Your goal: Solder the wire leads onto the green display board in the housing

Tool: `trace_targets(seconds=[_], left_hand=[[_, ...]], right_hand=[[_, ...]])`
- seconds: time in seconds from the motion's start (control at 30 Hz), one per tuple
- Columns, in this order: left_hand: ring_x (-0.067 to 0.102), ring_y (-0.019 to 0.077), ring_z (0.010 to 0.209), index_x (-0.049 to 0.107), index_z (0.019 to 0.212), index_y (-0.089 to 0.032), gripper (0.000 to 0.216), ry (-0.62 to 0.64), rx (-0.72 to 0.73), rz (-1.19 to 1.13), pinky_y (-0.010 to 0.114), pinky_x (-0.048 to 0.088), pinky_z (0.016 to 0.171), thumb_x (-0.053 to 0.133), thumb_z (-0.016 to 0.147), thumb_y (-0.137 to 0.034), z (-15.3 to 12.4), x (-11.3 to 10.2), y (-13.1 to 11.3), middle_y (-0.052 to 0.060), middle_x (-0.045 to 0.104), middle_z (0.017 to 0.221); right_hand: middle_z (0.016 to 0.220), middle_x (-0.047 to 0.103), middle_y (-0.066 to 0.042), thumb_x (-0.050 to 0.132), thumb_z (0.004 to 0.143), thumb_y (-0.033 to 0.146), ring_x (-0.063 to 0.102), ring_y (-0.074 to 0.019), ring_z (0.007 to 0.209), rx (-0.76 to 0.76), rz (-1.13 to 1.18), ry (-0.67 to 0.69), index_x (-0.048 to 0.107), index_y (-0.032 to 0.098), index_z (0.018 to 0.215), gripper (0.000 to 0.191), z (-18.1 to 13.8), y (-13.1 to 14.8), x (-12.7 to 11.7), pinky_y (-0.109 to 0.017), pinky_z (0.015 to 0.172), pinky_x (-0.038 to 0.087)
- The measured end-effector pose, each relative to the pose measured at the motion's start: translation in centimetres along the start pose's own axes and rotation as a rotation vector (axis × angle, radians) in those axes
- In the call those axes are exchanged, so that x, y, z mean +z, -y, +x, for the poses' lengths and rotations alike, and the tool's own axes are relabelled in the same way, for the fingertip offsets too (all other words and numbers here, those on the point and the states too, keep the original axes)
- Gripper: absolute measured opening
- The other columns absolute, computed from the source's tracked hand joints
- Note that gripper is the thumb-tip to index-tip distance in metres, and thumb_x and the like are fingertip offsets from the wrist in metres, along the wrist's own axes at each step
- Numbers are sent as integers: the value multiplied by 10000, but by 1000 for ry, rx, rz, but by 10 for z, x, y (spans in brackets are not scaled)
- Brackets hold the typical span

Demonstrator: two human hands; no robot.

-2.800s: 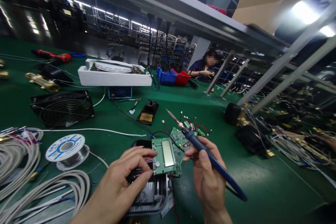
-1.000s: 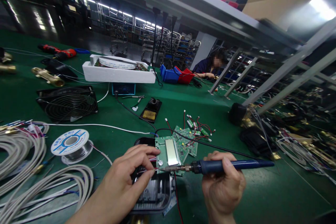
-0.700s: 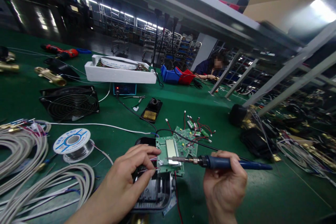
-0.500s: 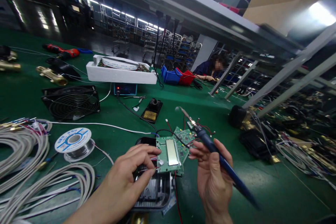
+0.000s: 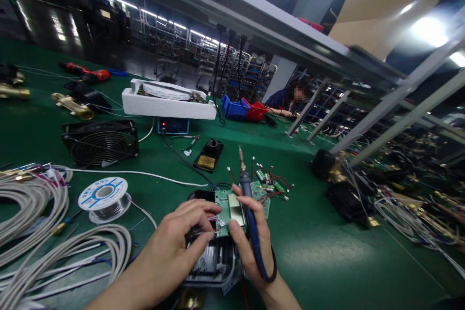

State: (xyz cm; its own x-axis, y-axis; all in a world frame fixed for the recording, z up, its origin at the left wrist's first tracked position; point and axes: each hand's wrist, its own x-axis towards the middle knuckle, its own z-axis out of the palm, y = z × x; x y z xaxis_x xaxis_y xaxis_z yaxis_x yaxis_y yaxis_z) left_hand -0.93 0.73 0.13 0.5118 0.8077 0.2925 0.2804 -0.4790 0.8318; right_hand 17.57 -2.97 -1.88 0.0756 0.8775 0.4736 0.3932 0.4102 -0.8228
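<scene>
My right hand (image 5: 248, 254) has moved left to the board (image 5: 223, 202), iron (image 5: 246, 185) clamped tip-far, likely for safety; left hand (image 5: 179, 235) pinches wires (image 5: 209, 218), presumably steadying.

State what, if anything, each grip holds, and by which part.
Right grip: soldering iron, by its handle, and seemingly the circuit board's right side. Left grip: at its left edge; whether pinching cannot be told.
</scene>
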Motion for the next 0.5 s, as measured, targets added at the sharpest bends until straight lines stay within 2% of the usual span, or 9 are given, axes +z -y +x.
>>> trace_targets(seconds=[0.13,0.2,0.3,0.37,0.43,0.5], left_hand=[[635,224,1106,608,747,-202,161,-14,4,-41,382,487,991,513,874,-230,3,-8,-5,96,677,1204],[642,220,1084,640,776,-209,159,-139,-22,-59,353,483,982,554,875,-299,0,-25,-13,72,682,1187],[649,206,962,674,839,-223,159,-442,-80,28,291,490,878,618,854,-371,-17,-63,-27,19,719,987],[641,185,844,692,838,-233,150,-513,-125,138,255,477,769,647,834,-376,-36,-87,-35,-13,715,856],[632,169,763,711,812,-241,155,-406,-191,224,245,455,694,637,833,-376,-57,-101,-37,-26,710,794],[626,166,713,719,784,-240,196,-202,-285,266,254,436,656,584,849,-366,-79,-101,-32,-18,702,763]], right_hand=[[1388,574,-77,566,917,251,540,-228,1285,-41,-71,-22,525,302,1210,300,0,-5,2,-474,1113,333],[1371,584,-82,563,917,252,550,-227,1273,-55,-72,-28,532,293,1198,286,1,-7,2,-452,1081,381],[1352,596,-93,568,913,248,560,-228,1264,-83,-63,-38,545,274,1178,267,3,-8,2,-417,1036,432],[1343,602,-94,576,908,249,568,-232,1255,-98,-62,-45,547,272,1175,269,4,-7,3,-418,1027,439],[1336,605,-93,584,903,258,575,-240,1245,-104,-60,-56,547,273,1180,280,5,-7,4,-432,1023,440],[1323,615,-93,595,895,271,584,-248,1232,-109,-55,-69,549,269,1175,283,6,-7,5,-445,1024,437]])
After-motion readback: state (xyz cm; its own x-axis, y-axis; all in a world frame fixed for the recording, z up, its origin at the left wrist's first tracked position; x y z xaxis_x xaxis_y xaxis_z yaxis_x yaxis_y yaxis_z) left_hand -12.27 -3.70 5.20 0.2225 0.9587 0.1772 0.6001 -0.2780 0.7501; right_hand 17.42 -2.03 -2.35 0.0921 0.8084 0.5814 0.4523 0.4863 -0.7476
